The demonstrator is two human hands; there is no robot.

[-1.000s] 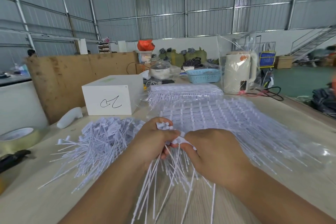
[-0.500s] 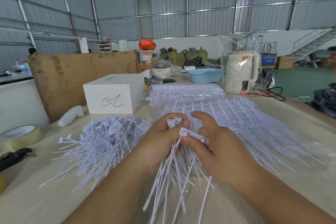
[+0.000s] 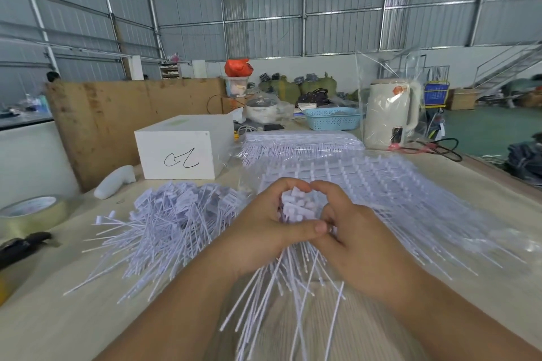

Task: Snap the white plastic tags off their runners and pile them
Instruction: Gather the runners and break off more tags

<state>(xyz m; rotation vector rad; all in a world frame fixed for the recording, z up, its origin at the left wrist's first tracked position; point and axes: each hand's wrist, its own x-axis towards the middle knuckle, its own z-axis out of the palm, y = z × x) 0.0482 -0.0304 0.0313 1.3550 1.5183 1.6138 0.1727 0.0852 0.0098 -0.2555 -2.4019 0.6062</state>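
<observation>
Between both hands, white tags [image 3: 296, 208] bunched, stems fanning down, fingers [image 3: 331, 193] clamped round them

White tags [image 3: 297, 208], blue basket [image 3: 333, 119], white box [image 3: 181, 152] with black scribble.

Single view only: head-worn wide-angle cam, aimed fwd and down across wooden table [image 3: 73, 316]. Close range to both hands, left hand [image 3: 258, 231] and right hand [image 3: 360, 240], meeting just below frame centre, forearms entering from bottom edge. White box [image 3: 181, 149] as landmark: beyond hands, left of centre, mid-distance. Behind box: cardboard sheet [image 3: 117, 114], then far warehouse wall. Right of box: kettle [image 3: 390, 117]. Straight lines bowed at frame edges. No 2nd view, so no shared area.
</observation>
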